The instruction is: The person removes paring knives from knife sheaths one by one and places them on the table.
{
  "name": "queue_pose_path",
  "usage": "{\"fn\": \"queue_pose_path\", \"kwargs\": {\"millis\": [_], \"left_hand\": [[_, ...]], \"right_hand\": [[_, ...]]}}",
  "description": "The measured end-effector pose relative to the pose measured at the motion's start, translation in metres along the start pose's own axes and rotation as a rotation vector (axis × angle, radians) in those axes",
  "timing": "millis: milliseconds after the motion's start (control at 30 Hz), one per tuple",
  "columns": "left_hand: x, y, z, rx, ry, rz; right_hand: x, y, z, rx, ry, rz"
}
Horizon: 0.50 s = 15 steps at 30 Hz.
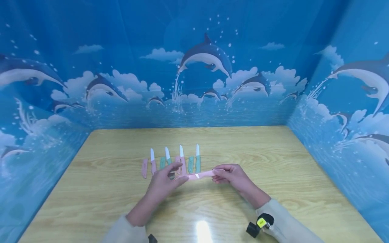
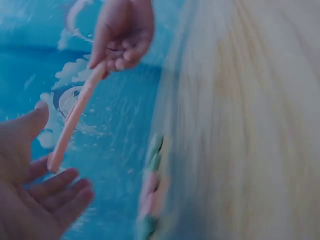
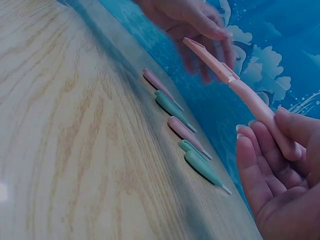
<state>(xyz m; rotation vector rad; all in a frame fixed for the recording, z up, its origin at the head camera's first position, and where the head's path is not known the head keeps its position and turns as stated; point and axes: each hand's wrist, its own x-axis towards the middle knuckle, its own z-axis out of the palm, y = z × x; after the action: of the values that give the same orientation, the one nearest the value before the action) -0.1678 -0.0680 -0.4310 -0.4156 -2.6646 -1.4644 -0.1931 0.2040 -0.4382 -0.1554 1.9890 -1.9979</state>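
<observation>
My right hand [image 1: 232,177] pinches the handle of a pink paring knife [image 1: 208,173] between thumb and fingers. A pink sheath [image 1: 192,177] covers the blade, except for a short white strip beside the handle. Around the sheath's far end is my left hand [image 1: 164,182], thumb and fingers spread apart. In the left wrist view that end lies by the left fingers [image 2: 55,185] without being gripped; whether it touches them I cannot tell. Blur softens the left hand in the right wrist view.
Behind the hands, a row of unsheathed knives lies on the wooden table [image 1: 258,152], blades pointing away: pink [image 1: 153,165], green [image 1: 198,163] and others. Loose sheaths, pink [image 1: 144,168] and green [image 1: 190,164], lie among them. A dolphin-print curtain [image 1: 136,67] encloses the back and sides.
</observation>
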Motion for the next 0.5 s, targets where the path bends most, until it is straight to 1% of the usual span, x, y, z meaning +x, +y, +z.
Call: {"fn": "queue_pose_path", "kwargs": {"millis": [67,133,167,200,233,267,367,500], "left_hand": [[0.0007,0.0022,-0.0027,0.225,0.064,0.242],[0.002,0.0034,-0.0046,0.413,0.114,0.466],[0.0027,0.0037,-0.0051,0.479,0.119,0.551],[0.0032,0.0037,-0.005,0.515,0.108,0.606],[0.0034,0.0037,-0.0047,0.542,0.091,0.637],[0.0031,0.0037,-0.0043,0.562,0.073,0.652],[0.0017,0.0033,-0.0024,0.584,0.035,0.635],[-0.0002,0.003,-0.0006,0.571,0.047,0.616]], "right_hand": [[0.0002,0.0004,0.0002,0.001,0.0,0.0],[0.0001,0.0007,0.0006,-0.003,0.0,-0.002],[0.0,0.0009,0.001,-0.006,-0.001,-0.002],[-0.0005,0.001,0.0013,-0.009,-0.004,-0.004],[-0.0005,0.0012,0.0018,-0.012,-0.007,-0.005],[-0.0004,0.0016,0.0023,-0.014,-0.01,-0.005],[-0.0005,0.0023,0.0041,-0.016,-0.016,-0.001],[-0.0005,0.0023,0.0065,-0.029,-0.005,0.005]]}}
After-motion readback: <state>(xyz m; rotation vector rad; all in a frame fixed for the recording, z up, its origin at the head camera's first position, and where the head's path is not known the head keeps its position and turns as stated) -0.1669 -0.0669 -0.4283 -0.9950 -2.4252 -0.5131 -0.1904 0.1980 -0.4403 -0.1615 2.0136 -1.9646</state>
